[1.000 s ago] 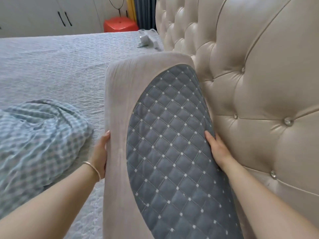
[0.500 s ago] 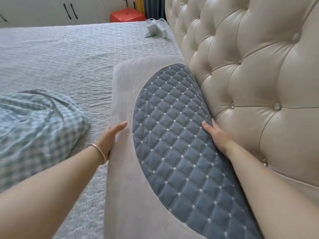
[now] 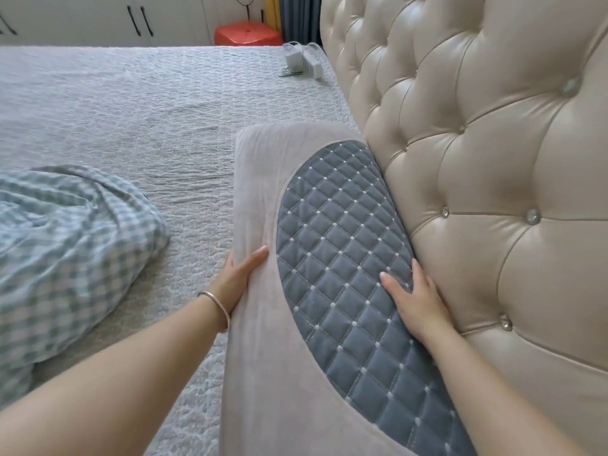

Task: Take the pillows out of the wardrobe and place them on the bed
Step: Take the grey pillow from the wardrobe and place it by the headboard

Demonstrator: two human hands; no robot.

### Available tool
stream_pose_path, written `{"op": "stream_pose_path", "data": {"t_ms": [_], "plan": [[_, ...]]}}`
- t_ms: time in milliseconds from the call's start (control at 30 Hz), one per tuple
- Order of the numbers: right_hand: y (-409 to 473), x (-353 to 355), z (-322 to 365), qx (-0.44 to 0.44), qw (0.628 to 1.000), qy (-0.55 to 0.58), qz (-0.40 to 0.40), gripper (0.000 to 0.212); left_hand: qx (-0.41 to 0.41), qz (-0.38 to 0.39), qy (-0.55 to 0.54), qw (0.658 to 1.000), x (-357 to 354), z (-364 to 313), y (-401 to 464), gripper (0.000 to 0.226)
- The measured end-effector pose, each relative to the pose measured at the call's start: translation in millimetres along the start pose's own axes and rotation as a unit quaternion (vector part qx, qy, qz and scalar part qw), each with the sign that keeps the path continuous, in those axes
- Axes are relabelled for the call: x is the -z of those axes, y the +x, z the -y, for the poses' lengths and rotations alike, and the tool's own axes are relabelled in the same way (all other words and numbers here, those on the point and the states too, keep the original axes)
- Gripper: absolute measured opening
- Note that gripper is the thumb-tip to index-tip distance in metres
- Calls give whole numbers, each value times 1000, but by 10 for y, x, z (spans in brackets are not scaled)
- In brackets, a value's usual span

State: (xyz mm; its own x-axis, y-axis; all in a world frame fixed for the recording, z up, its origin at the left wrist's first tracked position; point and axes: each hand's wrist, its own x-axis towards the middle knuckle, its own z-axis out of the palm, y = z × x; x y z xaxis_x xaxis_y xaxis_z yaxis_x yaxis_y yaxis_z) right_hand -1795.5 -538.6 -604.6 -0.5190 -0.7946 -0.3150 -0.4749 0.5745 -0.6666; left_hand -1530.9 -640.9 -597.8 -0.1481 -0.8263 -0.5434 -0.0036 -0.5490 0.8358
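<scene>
The long beige pillow with its grey quilted panel (image 3: 296, 324) lies centre frame, right edge tight against the cream tufted headboard (image 3: 477, 192). Left hand (image 3: 238, 278) grips its left edge; right hand (image 3: 416, 299) rests flat, fingers spread, on the panel. Grey textured bedspread (image 3: 131, 120) lies open upper left, a blue checked blanket (image 3: 65, 251) bunched at left.

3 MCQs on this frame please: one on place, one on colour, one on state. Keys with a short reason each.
1. The pillow lies
A. against the headboard
B. on the floor
C. inside the wardrobe

2. The stool past the bed is
A. green
B. red
C. black

3. The hands are
A. both off the pillow
B. both on the pillow
C. on the checked blanket

A: pillow's edge meets the tufted headboard.
B: stool is clearly red.
B: left hand grips the beige side, right hand rests on the quilted panel.
</scene>
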Motion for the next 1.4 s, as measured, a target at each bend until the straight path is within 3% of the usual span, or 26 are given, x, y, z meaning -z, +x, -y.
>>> {"op": "stream_pose_path", "data": {"t_ms": [133, 367, 500, 633, 767, 900, 1000, 1133, 1267, 1400], "plan": [[-29, -8, 114, -14, 995, -99, -26, 80, -58, -36, 71, 995, -17, 22, -42, 50], [-639, -228, 243, -4, 974, -194, -117, 62, -5, -101, 77, 992, -104, 223, -474, 68], [-819, -197, 274, -58, 964, -255, -44, 65, 20, -103, 98, 990, -179, 417, -887, 87], [-1068, -136, 492, -112, 952, -280, 54, 67, 65, -58, 145, 986, -114, 451, -1238, 92], [-1697, -174, 568, -78, 946, -301, 92, 67, 101, -1, 250, 963, -1, 354, -1668, 90], [-2289, -102, 839, 12, 981, -180, 77, 43, 49, 25, 269, 962, 267, 79, -2252, 62], [-2791, -85, 1333, 99, 988, -106, 53, 29, 1, 5, 245, 969, 564, -120, -2748, 41], [-3542, -300, 2076, 170, 983, -40, 56, 25, -22, -52, 113, 992, 1226, -519, -3427, 23], [-4475, -793, 2938, 195, 977, 33, 85, 21, -91, -139, 119, 979, 2358, -929, -4194, 13], [-5539, -1557, 3846, 252, 951, 61, 169, 17, -95, -221, 82, 967, 3735, -1131, -5038, 11]]}}
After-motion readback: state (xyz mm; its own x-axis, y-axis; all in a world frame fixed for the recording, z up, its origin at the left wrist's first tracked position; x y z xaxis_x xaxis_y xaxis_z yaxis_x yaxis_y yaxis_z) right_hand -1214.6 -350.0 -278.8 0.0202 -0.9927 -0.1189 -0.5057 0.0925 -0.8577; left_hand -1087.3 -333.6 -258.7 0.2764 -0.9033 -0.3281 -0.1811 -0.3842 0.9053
